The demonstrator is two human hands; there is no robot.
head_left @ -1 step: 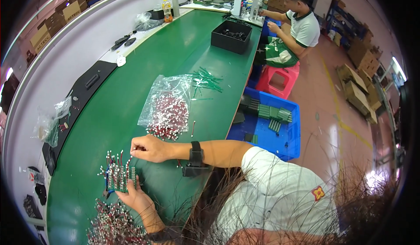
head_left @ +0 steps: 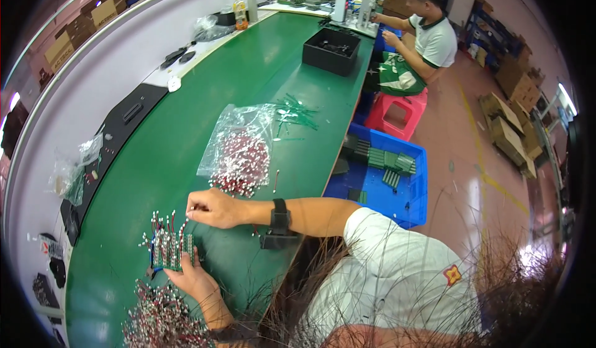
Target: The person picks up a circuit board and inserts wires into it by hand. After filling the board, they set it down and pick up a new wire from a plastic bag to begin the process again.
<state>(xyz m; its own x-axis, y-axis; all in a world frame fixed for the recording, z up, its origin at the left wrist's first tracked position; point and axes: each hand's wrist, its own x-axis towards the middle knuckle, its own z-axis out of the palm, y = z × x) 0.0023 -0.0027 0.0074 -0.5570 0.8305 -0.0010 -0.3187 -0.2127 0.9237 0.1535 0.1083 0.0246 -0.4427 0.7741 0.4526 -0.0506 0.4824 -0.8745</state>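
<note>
My left hand (head_left: 194,278) grips the lower right edge of a green circuit board panel (head_left: 188,245), thumb on top. Rows of short red and dark wires with white plug ends stand up across the panel. Just above its upper right corner, my right hand (head_left: 216,208) is closed in a pinch on a thin wire lead (head_left: 187,221) with a white end. The fingers partly cover that lead. A dark blue and black piece (head_left: 151,266) shows at the panel's left edge, mostly hidden. Below the panel lies a heap of similar wire leads (head_left: 162,317).
A clear plastic bag (head_left: 226,127) spills more leads onto the green table (head_left: 155,155), near green strips (head_left: 297,113). Farther off stands a black bin (head_left: 329,62). A blue crate (head_left: 420,189) holds green boards beside the table. A co-worker (head_left: 431,44) sits on a pink stool (head_left: 403,115).
The whole view has shifted very slightly. Both hands keep their grip and their places at the panel.
</note>
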